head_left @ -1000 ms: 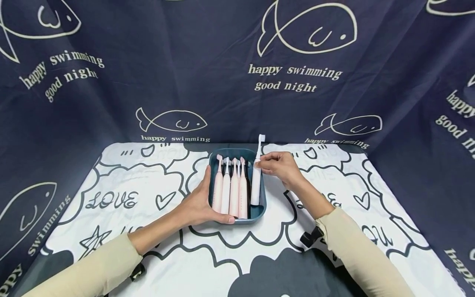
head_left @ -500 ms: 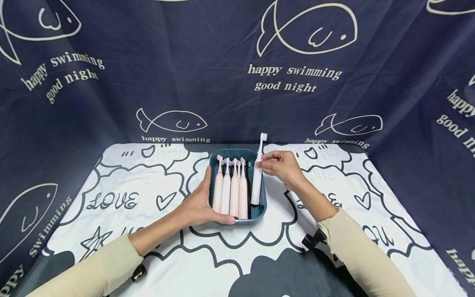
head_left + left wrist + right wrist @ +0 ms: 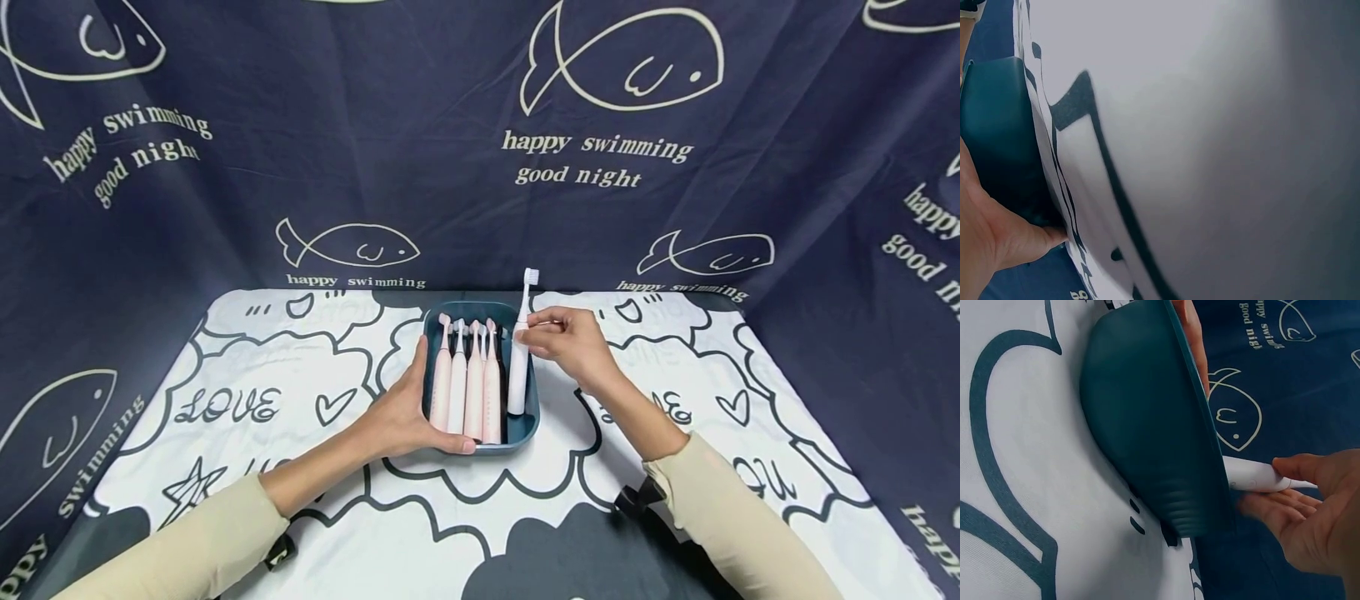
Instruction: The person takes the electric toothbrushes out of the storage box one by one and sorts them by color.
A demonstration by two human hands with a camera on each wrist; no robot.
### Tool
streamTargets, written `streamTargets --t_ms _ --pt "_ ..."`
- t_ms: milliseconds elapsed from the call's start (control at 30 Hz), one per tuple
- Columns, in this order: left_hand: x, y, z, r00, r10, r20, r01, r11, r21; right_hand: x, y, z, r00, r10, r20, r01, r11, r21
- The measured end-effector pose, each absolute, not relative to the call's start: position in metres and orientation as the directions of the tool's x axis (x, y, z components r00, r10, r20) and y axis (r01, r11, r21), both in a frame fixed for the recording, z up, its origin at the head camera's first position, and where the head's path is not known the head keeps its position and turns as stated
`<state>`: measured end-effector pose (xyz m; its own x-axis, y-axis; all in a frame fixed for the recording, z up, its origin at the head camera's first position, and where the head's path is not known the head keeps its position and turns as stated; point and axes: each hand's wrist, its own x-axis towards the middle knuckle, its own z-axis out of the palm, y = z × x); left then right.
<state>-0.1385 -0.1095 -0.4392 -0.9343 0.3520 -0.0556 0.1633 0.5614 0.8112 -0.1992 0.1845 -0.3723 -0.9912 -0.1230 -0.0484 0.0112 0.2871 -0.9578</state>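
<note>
A white electric toothbrush (image 3: 517,375) leans in the right side of a dark blue-green storage bin (image 3: 530,429), its brush head above the back rim. My right hand (image 3: 570,342) pinches it near the top of the handle between thumb and fingers; the right wrist view shows this handle (image 3: 1254,475) beyond the bin's rim. My left hand (image 3: 408,412) grips the bin's near left corner, thumb along the front rim and fingers up the left side. Inside stand pink toothbrushes (image 3: 474,392), a white toothbrush (image 3: 457,392) and a black toothbrush (image 3: 503,400), with more heads partly hidden behind.
The bin stands toward the back of a table covered with a white printed cloth (image 3: 285,450). Dark blue fabric with fish drawings (image 3: 465,150) rises directly behind and at both sides.
The toothbrush in my right hand has risen very slightly and tilts a little. My right forearm has shifted slightly to the right. The left hand and bin stay in place.
</note>
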Motion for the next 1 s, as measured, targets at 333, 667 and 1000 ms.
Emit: streamTargets --t_ms 333,667,1000 --pt "-0.138 -0.110 -0.438 -0.935 0.349 -0.064 0.157 0.568 0.808 -0.203 0.191 -0.375 -0.979 -0.202 -0.014 -0.020 0.169 -0.985" --pt "-0.138 -0.110 -0.438 -0.935 0.353 -0.040 0.180 0.568 0.803 -0.212 0.202 -0.378 -0.973 -0.226 0.034 -0.027 -0.034 -0.999" --pt "-0.137 -0.109 -0.438 -0.936 0.351 -0.039 0.186 0.585 0.790 -0.215 0.207 -0.375 -0.973 -0.213 0.084 -0.055 -0.142 -0.988"
